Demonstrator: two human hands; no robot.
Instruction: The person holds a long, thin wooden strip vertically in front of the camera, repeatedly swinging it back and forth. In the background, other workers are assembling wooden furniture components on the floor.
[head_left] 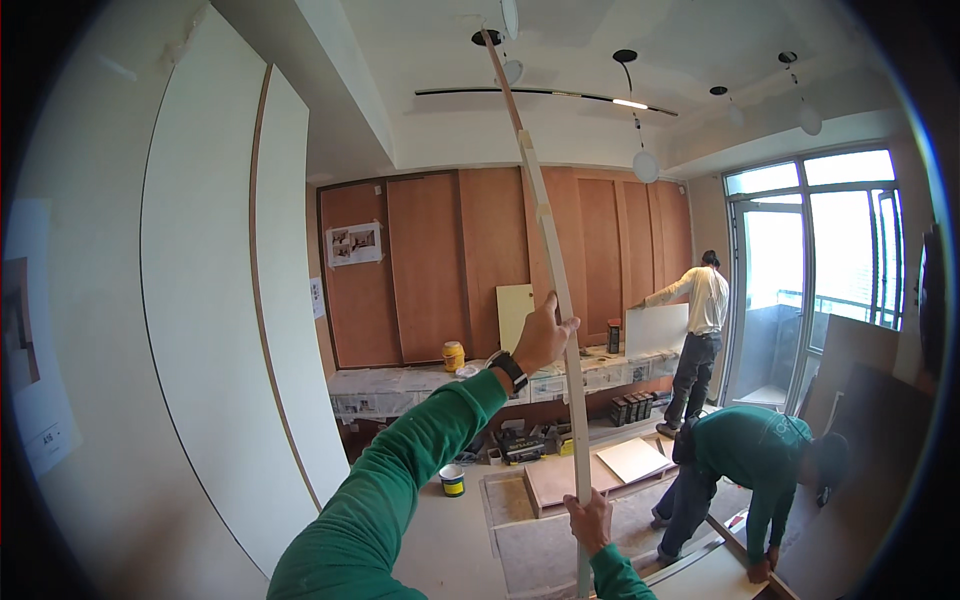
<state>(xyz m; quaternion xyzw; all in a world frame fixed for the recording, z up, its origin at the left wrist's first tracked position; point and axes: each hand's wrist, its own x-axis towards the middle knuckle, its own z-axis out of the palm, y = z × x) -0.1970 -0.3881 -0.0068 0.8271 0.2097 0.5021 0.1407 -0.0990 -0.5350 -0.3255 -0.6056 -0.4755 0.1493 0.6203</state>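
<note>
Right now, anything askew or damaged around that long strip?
The long pale wooden strip leans, its top near the ceiling; the bend may be lens distortion. Left hand grips it mid-length, right hand lower down. Boards and tools lie scattered on the floor behind. No visible damage.

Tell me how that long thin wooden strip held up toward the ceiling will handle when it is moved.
The wooden strip is very long and thin, so it probably flexes and whips at the top. It seems light: the left hand and right hand hold it upright without visible strain. Its top end sits near the ceiling lamps, so swinging it risks a knock.
</note>
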